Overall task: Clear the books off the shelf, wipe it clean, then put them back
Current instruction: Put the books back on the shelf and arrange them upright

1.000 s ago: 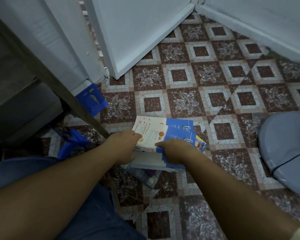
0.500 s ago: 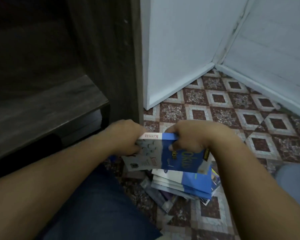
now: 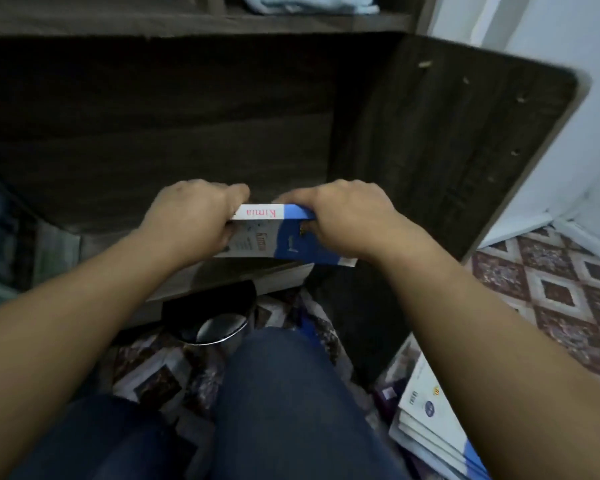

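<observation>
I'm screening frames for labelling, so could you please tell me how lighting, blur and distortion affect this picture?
Head view: dim overall, the shelf recess dark, low-contrast; the left hand and right hand are slightly motion-blurred, yet "Kimia" on the book is legible; wide-angle distortion bows the side panel.

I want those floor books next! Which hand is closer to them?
Right. The right hand grips the book at the end nearer the pile; the left hand grips the far end.

Blue-and-white book (image 3: 284,237), dark wood-grain shelf (image 3: 187,133), maroon-and-white patterned floor tiles (image 3: 551,289).
</observation>
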Demonstrator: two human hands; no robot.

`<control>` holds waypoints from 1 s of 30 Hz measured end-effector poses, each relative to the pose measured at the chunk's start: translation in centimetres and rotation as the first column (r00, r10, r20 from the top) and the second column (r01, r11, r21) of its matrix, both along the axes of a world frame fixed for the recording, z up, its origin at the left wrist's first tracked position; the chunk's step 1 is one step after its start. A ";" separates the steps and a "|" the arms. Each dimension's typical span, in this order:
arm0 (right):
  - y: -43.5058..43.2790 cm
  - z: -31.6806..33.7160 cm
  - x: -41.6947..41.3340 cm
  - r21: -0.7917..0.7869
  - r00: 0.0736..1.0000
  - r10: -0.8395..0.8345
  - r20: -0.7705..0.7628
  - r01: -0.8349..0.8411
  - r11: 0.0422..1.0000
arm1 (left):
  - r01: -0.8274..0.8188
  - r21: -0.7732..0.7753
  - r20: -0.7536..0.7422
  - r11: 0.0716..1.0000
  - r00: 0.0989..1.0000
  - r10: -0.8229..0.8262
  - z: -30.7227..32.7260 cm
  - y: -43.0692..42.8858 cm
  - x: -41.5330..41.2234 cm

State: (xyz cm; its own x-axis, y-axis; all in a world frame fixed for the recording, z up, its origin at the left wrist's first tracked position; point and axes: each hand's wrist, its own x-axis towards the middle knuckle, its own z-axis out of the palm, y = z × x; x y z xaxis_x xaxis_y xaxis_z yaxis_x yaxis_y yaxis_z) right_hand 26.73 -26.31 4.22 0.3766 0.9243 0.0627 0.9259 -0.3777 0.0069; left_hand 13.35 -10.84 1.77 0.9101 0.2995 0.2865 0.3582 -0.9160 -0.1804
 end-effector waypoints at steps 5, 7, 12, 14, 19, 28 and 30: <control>6.1 -2.9 -2.3 0.105 0.979 0.146 0.141 -0.162 0.981 | -0.146 0.138 0.195 0.980 0.974 0.117 -2.8 4.6 -4.3; 8.2 -5.6 -3.2 0.074 0.972 0.211 0.104 -0.219 0.973 | -0.180 0.151 0.194 0.972 0.970 0.149 -5.0 6.1 -5.8; 12.0 -12.7 -4.8 -0.054 0.965 0.252 -0.073 -0.256 0.965 | -0.226 -0.023 -0.003 0.974 0.974 0.226 -12.0 8.3 -9.1; 12.6 -15.5 -5.7 -0.160 0.967 0.210 -0.144 -0.233 0.959 | -0.274 -0.132 -0.095 0.953 0.960 0.263 -15.0 8.1 -10.2; 13.6 -18.9 -5.8 -0.300 0.961 0.162 -0.222 -0.225 0.927 | -0.308 -0.339 -0.214 0.889 0.945 0.246 -18.1 9.1 -10.8; 15.7 -19.7 -3.4 -0.283 0.934 0.167 -0.317 -0.261 0.923 | -0.291 -0.439 -0.219 0.850 0.952 0.213 -19.7 12.8 -10.4; 16.4 -19.9 -3.0 -0.264 0.935 0.169 -0.311 -0.256 0.930 | -0.308 -0.444 -0.203 0.841 0.949 0.241 -20.1 13.2 -9.8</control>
